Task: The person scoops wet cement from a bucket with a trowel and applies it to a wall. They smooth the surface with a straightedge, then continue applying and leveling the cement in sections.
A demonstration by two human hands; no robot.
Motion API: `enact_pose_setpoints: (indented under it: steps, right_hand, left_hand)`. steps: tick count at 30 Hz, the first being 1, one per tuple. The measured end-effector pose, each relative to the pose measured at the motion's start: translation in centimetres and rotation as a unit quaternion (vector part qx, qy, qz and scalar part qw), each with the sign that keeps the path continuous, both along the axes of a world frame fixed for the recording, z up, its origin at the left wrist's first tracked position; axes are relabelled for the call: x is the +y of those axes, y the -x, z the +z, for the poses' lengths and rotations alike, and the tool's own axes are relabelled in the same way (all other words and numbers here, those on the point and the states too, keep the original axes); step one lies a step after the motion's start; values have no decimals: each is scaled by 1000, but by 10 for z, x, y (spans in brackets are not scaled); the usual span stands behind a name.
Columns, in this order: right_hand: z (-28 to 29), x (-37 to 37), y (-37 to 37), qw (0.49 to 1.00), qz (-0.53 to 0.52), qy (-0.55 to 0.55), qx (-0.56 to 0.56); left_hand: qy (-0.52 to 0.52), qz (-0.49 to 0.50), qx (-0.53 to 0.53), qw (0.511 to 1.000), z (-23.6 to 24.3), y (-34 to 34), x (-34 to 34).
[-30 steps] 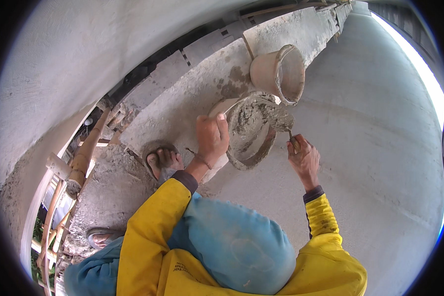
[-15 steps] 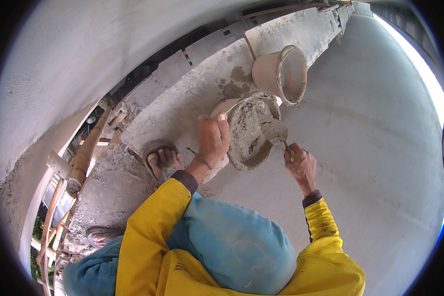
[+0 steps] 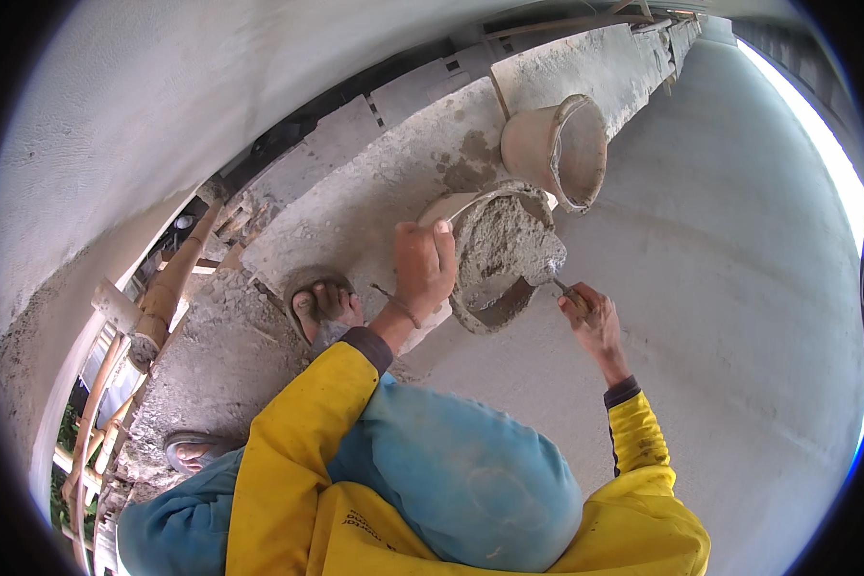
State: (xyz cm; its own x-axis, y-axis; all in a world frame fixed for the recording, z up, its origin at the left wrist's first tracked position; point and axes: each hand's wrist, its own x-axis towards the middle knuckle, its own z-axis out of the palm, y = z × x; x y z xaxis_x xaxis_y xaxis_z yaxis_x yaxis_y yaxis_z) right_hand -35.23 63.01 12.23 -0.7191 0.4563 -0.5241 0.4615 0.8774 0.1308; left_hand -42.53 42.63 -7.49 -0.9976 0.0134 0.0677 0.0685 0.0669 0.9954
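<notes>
My left hand [image 3: 424, 264] is closed on the near left rim of a mortar-filled bucket [image 3: 470, 312], which tilts toward the wall on the right. Wet grey mortar [image 3: 499, 245] lies heaped inside it. On the bucket's right side, my right hand [image 3: 590, 322] grips the handle of a trowel [image 3: 568, 291]. The trowel's blade is at the bucket's right edge, largely covered by mortar, so its outline is hard to make out.
A second bucket [image 3: 528, 149], smeared with dried mortar, leans just beyond the first. Both rest on a narrow concrete ledge [image 3: 384, 173] beside a smooth grey wall [image 3: 720, 269]. Bamboo poles [image 3: 168, 288] stand at the left, past the ledge's edge. My sandalled foot [image 3: 326, 305] is planted near the bucket.
The trowel blade, earlier showing flat over the mortar, has turned and is now mostly covered at the right rim. My left hand keeps its hold on the bucket.
</notes>
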Motion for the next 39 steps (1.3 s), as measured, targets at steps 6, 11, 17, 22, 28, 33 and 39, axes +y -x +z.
enact_pose_setpoints:
  steps: [6, 11, 17, 22, 28, 33, 39]
  right_hand:
    - [-25, -28, -5, 994, 105, -24, 33]
    - [-15, -18, -5, 1000, 14, 22, -17]
    - [-34, -41, -12, 985, 171, -27, 10]
    - [-23, -23, -24, 994, 8, 109, -28]
    - [-20, 0, -18, 997, 9, -68, 39]
    - [-43, -36, -20, 983, 173, 6, 57]
    - [-17, -22, -20, 986, -73, 147, -31]
  left_hand:
    - [-13, -2, 4, 1000, -2, 0, 0]
    - [4, -19, -18, 1000, -1, -1, -2]
    - [-10, 4, -1, 1000, 0, -1, 1]
    - [-12, -21, -14, 1000, -2, -1, -1]
    - [12, -19, -11, 1000, -3, -1, 0]
    - [-5, -10, -8, 1000, -2, -1, 0]
    - [-6, -24, -19, 1000, -4, -1, -1]
